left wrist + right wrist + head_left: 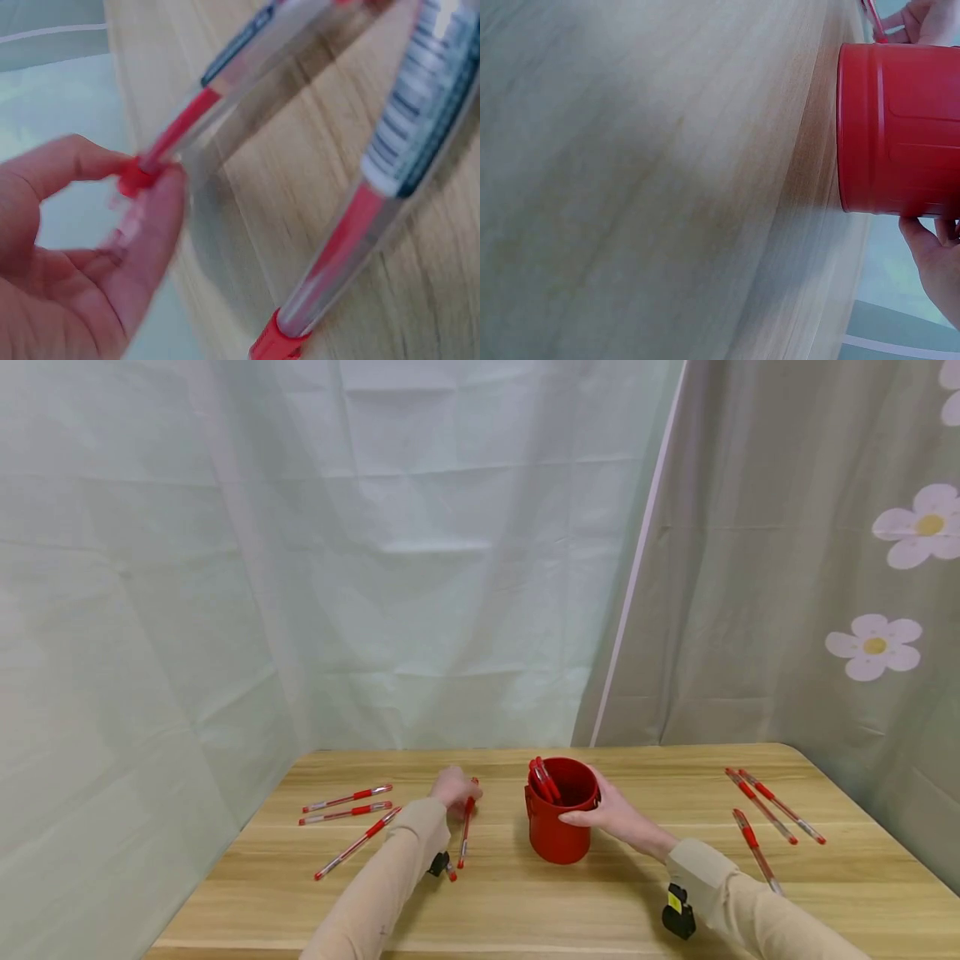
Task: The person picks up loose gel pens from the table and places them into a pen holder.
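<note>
My left hand [453, 789] pinches a red gel pen [464, 839] near one end between thumb and fingers. In the left wrist view this pen [184, 127] slants over the wooden table, and a second red pen [330, 255] lies beside it. My right hand [618, 814] grips the right side of a red cylindrical pen holder [558, 839], thumb at the front of its rim. The holder stands upright, with a few red pens [545, 781] leaning at its left inside. Seen from the right wrist, the holder's side [907, 127] hides part of the right hand.
Three red pens [348, 810] lie left of my left hand, and another pen's tip [452, 872] shows beside that wrist. Three more pens [761, 806] lie at the right of the table [525, 910]. Curtains [465, 568] hang behind the back edge.
</note>
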`<state>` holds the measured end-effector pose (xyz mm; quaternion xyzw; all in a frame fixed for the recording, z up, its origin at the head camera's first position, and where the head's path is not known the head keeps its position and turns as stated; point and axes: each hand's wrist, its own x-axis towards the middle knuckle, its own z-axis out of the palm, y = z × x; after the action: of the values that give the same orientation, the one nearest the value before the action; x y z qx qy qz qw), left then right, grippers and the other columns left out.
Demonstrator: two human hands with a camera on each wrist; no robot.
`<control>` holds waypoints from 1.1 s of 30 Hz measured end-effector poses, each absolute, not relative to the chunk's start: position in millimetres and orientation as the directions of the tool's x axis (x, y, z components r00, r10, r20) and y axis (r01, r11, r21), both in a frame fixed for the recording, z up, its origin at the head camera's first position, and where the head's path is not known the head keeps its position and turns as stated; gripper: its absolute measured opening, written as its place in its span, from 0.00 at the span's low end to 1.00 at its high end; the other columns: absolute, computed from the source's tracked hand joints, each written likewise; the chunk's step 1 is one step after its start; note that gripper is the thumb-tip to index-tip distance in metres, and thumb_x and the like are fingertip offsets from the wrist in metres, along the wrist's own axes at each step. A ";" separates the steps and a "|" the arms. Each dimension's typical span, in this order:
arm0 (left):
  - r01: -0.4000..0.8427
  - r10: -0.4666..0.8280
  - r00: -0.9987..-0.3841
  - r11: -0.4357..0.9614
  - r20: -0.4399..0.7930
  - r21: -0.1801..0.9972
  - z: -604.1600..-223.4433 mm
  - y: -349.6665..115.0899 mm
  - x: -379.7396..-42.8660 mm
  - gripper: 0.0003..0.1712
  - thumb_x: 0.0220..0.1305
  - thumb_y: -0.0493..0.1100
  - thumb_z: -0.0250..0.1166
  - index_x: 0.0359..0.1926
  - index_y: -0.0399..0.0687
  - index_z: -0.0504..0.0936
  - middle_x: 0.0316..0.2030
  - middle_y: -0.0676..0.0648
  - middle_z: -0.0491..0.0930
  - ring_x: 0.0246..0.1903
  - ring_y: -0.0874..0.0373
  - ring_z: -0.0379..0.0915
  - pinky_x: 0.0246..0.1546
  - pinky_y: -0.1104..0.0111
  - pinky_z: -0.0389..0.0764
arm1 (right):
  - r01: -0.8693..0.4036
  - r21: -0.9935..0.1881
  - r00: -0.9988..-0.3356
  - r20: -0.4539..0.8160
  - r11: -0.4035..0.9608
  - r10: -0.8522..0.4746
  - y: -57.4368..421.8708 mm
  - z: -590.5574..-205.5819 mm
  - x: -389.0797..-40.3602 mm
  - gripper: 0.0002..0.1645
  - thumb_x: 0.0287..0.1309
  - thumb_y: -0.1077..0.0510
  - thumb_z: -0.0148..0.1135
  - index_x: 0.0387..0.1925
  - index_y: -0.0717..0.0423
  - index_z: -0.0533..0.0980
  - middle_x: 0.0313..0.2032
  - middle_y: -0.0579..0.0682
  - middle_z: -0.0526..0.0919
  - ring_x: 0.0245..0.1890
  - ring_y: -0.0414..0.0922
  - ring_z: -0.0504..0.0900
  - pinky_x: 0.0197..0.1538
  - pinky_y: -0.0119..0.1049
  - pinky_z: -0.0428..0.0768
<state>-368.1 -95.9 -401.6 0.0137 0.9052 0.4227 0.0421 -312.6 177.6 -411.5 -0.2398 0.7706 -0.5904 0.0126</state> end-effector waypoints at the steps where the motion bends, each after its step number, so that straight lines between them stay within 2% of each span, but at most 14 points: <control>1: -0.007 0.068 -0.996 0.619 -0.063 0.785 -401.3 -96.1 -369.0 0.05 0.49 0.31 0.61 0.21 0.32 0.74 0.15 0.39 0.76 0.16 0.48 0.76 0.18 0.63 0.78 | -0.354 -0.916 -0.885 0.263 0.189 -0.385 177.8 -411.8 -312.7 0.45 0.44 0.58 0.70 0.62 0.57 0.57 0.56 0.56 0.67 0.55 0.53 0.64 0.52 0.48 0.67; 6: 0.052 0.114 -0.993 0.538 -0.012 0.841 -397.7 -96.9 -371.6 0.08 0.51 0.31 0.61 0.19 0.32 0.75 0.14 0.42 0.74 0.15 0.49 0.75 0.22 0.60 0.78 | -0.346 -0.919 -0.885 0.253 0.189 -0.390 178.3 -413.3 -312.7 0.46 0.44 0.58 0.70 0.62 0.57 0.56 0.56 0.56 0.66 0.55 0.54 0.64 0.52 0.49 0.67; 11: 0.087 0.111 -0.993 0.492 0.036 0.866 -388.8 -98.3 -371.9 0.12 0.54 0.30 0.60 0.17 0.39 0.69 0.15 0.43 0.72 0.12 0.53 0.72 0.23 0.58 0.78 | -0.349 -0.919 -0.883 0.257 0.182 -0.392 178.4 -413.3 -312.5 0.46 0.44 0.58 0.70 0.62 0.56 0.56 0.57 0.57 0.66 0.56 0.55 0.63 0.53 0.50 0.65; 14: 0.105 0.112 -0.992 0.458 0.060 0.882 -381.7 -100.1 -370.7 0.12 0.54 0.29 0.59 0.18 0.39 0.68 0.16 0.42 0.73 0.12 0.53 0.73 0.24 0.56 0.78 | -0.348 -0.920 -0.886 0.259 0.182 -0.384 178.4 -412.8 -312.9 0.46 0.44 0.58 0.71 0.62 0.56 0.57 0.57 0.56 0.66 0.56 0.54 0.63 0.53 0.50 0.65; 22: 0.157 0.120 -0.985 0.374 0.120 0.914 -368.5 -103.3 -370.8 0.07 0.54 0.27 0.57 0.22 0.35 0.69 0.20 0.38 0.75 0.19 0.45 0.77 0.24 0.54 0.78 | -0.346 -0.920 -0.889 0.259 0.184 -0.377 178.4 -412.6 -313.8 0.46 0.44 0.59 0.71 0.62 0.58 0.56 0.57 0.57 0.66 0.56 0.54 0.63 0.54 0.51 0.64; 33: 0.181 0.115 -0.982 0.307 0.152 0.934 -349.1 -97.6 -369.3 0.03 0.52 0.27 0.57 0.26 0.33 0.72 0.24 0.35 0.76 0.17 0.50 0.77 0.23 0.57 0.78 | -0.332 -0.924 -0.896 0.248 0.187 -0.368 177.3 -411.4 -312.7 0.46 0.43 0.57 0.71 0.62 0.56 0.57 0.56 0.55 0.67 0.56 0.53 0.63 0.53 0.50 0.64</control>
<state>-369.3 -97.6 -349.1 0.0915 0.8080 0.5814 -0.0285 -312.7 177.3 -411.4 -0.2274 0.7704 -0.5955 0.0150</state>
